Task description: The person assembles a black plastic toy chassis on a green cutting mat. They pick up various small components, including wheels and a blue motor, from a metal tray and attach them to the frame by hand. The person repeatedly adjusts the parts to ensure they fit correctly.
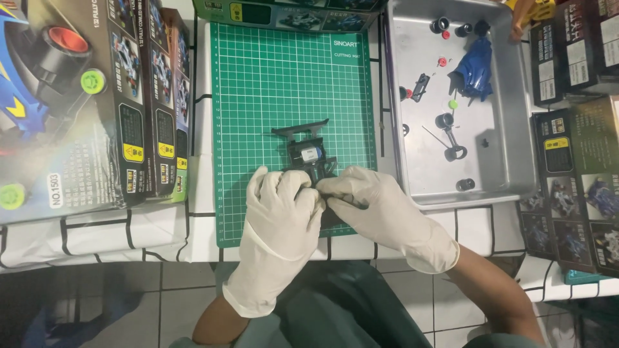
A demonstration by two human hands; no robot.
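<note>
Your left hand and right hand, both in white gloves, meet over the near end of the black toy car chassis, which lies on the green cutting mat. Your fingers curl inward and press together around the chassis's near edge; the fingertips are hidden between the hands. Just right of the mat, the metal tray holds small black wheels and a blue body shell
</note>
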